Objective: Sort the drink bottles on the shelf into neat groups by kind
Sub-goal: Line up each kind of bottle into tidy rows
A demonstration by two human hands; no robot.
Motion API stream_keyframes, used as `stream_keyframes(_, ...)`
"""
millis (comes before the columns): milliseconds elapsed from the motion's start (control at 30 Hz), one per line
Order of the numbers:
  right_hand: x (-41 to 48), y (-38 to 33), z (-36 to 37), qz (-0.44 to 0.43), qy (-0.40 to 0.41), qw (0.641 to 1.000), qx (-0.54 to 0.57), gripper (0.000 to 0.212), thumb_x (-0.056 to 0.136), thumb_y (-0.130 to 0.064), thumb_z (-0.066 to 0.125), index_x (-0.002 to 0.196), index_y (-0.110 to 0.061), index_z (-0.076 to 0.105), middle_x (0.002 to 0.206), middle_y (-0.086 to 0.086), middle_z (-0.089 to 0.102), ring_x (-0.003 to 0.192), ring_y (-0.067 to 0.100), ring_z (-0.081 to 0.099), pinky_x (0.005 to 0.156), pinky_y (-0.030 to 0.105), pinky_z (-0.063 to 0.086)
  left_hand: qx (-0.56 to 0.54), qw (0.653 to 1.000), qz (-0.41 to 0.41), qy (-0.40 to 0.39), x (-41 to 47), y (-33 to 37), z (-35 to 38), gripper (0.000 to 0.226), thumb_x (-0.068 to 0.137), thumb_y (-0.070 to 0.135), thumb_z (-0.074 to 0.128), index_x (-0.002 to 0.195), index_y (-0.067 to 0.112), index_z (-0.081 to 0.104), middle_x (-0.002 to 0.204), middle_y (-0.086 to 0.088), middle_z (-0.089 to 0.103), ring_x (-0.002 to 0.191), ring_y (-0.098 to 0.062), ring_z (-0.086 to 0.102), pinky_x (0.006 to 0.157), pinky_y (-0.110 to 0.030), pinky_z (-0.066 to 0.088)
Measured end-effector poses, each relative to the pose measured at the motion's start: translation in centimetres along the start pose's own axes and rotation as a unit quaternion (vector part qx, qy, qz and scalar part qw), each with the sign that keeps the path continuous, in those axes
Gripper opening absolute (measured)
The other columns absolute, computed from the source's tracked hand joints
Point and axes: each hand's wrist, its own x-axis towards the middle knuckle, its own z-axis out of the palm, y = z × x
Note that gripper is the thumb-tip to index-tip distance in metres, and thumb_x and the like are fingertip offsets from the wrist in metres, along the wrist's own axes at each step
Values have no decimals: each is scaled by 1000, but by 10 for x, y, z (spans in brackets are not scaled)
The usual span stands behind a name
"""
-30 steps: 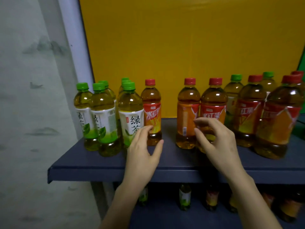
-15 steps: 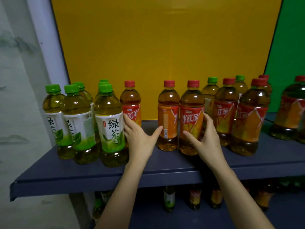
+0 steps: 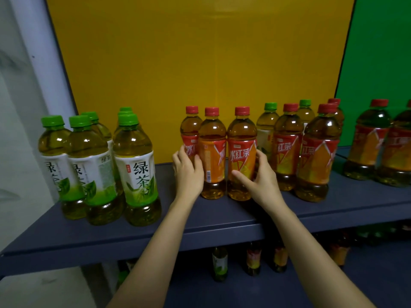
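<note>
Several green-capped green tea bottles (image 3: 135,165) stand grouped at the left of the dark blue shelf (image 3: 222,221). In the middle, three red-capped iced red tea bottles stand close together. My left hand (image 3: 189,174) grips the back-left one (image 3: 190,132). My right hand (image 3: 261,181) grips the right one (image 3: 241,150), thumb on its front. The orange-faced one (image 3: 212,156) stands between them. Further right are more red tea bottles (image 3: 317,156), with two green-capped bottles (image 3: 266,130) behind them.
A yellow back panel (image 3: 200,63) and a green panel (image 3: 378,63) close the shelf's rear. A white post (image 3: 44,63) stands at the left. Two more red tea bottles (image 3: 369,143) stand at the far right. Bottles (image 3: 219,263) stand on the lower shelf.
My left hand has taken the red tea bottle from beside the green teas and moved it right against the other two. My right hand has closed on its bottle. A gap separates the groups.
</note>
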Motion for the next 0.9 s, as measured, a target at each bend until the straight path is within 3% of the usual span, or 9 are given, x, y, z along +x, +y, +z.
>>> stream_keyframes(133,3,-2,1,5,-4,1000,-16,82,78,-37,70,142,-17,23,139,3,44,127,18,44,104,41,41,-20,1000,-5,-9,5,1,7,42,99,16,32,140,6,32,141,-11,35,129,-24,37,98,-25,30)
stream_keyframes(267,6,-13,-13,-6,-36,998,-53,72,82,-37,65,141,-17,29,137,2,46,127,18,44,104,38,41,-27,999,7,28,12,10,-1,34,95,10,39,129,6,44,131,-11,44,120,-22,44,91,-22,31)
stream_keyframes(400,15,-44,-54,-78,-23,988,-132,58,88,-34,58,138,-15,37,136,3,50,122,16,48,98,30,42,-21,983,141,112,19,48,-12,27,91,8,47,117,4,50,118,-11,49,104,-19,50,81,-19,37)
stream_keyframes(500,33,-72,-93,-147,-7,978,-149,44,90,-27,56,132,-15,47,129,1,54,111,9,53,87,19,44,3,963,236,127,32,84,-12,22,90,14,48,109,4,54,111,-9,54,98,-14,50,74,-14,36)
stream_keyframes(600,65,-90,-131,-183,4,973,-137,33,92,-22,54,124,-14,54,119,0,59,102,7,56,81,14,46,32,954,286,78,53,116,0,22,89,22,47,100,7,59,103,-7,60,95,-20,56,76,-30,46)
stream_keyframes(700,104,-89,-163,-189,12,969,-156,29,93,-22,53,121,-16,56,116,-2,60,102,6,55,76,8,43,135,944,302,8,77,141,23,23,90,28,51,101,11,60,105,-6,61,97,-23,56,80,-35,44)
stream_keyframes(900,178,-43,-196,-118,-59,966,-223,30,93,-20,53,122,-12,55,122,8,59,107,15,53,87,28,42,254,920,231,-186,119,169,78,39,88,38,56,115,10,57,122,-10,59,114,-30,52,92,-35,43)
